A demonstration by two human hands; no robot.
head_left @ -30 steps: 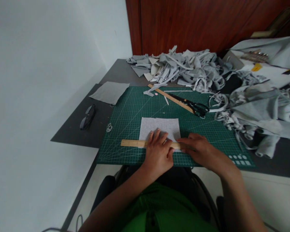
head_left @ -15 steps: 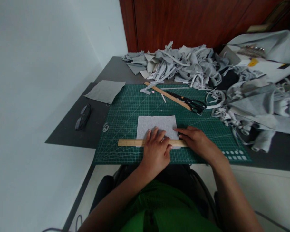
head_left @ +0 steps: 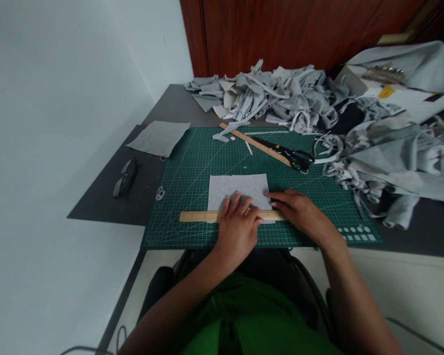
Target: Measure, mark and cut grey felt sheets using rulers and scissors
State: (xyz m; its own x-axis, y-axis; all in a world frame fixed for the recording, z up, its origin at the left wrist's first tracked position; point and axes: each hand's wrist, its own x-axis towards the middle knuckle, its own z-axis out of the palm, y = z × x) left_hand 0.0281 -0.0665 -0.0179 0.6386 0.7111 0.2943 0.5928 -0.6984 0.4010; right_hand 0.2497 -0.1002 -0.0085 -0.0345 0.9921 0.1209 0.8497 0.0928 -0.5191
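A rectangle of light grey cloth (head_left: 238, 186) lies flat on the green cutting mat (head_left: 185, 170). Across its near part runs a wooden ruler (head_left: 196, 216), sticking out past the left edge of the cloth. My left hand (head_left: 238, 224) rests palm down over the ruler, fingers spread onto the cloth. My right hand (head_left: 298, 209) lies at the cloth's right edge and covers the ruler's right end. Its index finger is stretched out to touch the cloth edge; the other fingers are partly hidden, and I see nothing held in it.
Beyond the cloth lie black-handled scissors (head_left: 299, 159) beside a second wooden ruler (head_left: 257, 144). Grey fabric scraps (head_left: 281, 93) pile up at the back and right, near a white box (head_left: 403, 96). Glasses (head_left: 126, 177) and another grey cloth piece (head_left: 161, 137) lie at the left.
The whole view has shifted slightly. Both hands, the ruler and the cloth keep their places relative to each other.
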